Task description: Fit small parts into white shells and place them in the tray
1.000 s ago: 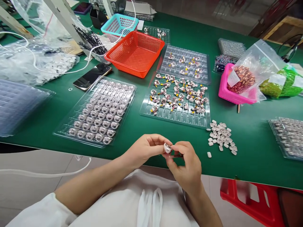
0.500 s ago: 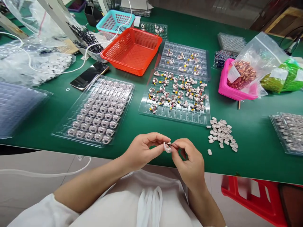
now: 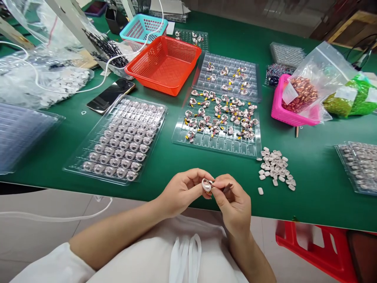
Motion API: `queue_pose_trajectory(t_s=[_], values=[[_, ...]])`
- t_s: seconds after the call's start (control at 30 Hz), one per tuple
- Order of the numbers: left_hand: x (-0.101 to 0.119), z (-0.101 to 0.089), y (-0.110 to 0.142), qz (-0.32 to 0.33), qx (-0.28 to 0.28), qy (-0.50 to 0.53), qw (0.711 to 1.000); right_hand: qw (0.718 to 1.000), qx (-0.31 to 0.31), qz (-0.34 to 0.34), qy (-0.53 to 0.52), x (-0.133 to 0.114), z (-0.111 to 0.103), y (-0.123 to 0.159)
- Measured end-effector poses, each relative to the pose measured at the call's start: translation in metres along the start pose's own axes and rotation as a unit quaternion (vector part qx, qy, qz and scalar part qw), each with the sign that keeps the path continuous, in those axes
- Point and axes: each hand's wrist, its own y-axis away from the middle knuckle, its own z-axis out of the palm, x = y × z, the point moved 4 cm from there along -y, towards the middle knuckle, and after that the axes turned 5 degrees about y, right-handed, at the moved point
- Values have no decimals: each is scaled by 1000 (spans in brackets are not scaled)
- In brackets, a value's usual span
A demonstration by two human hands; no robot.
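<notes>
My left hand [image 3: 184, 192] is closed, with thumb and fingertips pinching a small pearly white earphone shell [image 3: 207, 186] with a curved hook. Close on its right, my right hand [image 3: 234, 202] pinches what look like dark metal tweezers [image 3: 227, 188], their tip at the shell and largely covered by the fingers. Fine detail inside the shell is too small to make out. Beyond the hands lies a clear tray [image 3: 235, 147] of similar hooked pieces with red wires and yellow tabs. Several loose white caps [image 3: 275, 165] are heaped to the right.
On the left stands a clear tray of shiny shells [image 3: 118, 147], with a phone [image 3: 110, 95] behind it. A red basket [image 3: 165, 70], a blue basket [image 3: 141, 27] and a pink basket [image 3: 291, 114] holding a bag of copper-coloured parts [image 3: 302, 94] stand farther back. A white cable [image 3: 107, 65] crosses the left side.
The earphone shell has turned in my left fingers, its rounded face now more toward me. My right hand has shifted slightly left, closer to it, and the tweezers show more between its fingers.
</notes>
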Motion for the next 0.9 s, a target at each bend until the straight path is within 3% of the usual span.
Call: queue_pose_trajectory(t_s=[0.13,0.33,0.57,0.73,0.9], values=[[-1,2,-1,-26,-3,14,1000,996,1,-43,81,-6,0,0],[-2,-2,0,-9,-13,-97,995,973,-39,-80,215,-26,-4,-4],[2,1,-4,-74,-17,13,997,981,-56,-83,164,-26,-7,-4],[5,-1,-7,-116,-19,-2,993,962,-77,-123,232,-32,-5,-7],[8,0,-7,-131,-28,10,991,956,-101,-120,247,-39,-8,-10]])
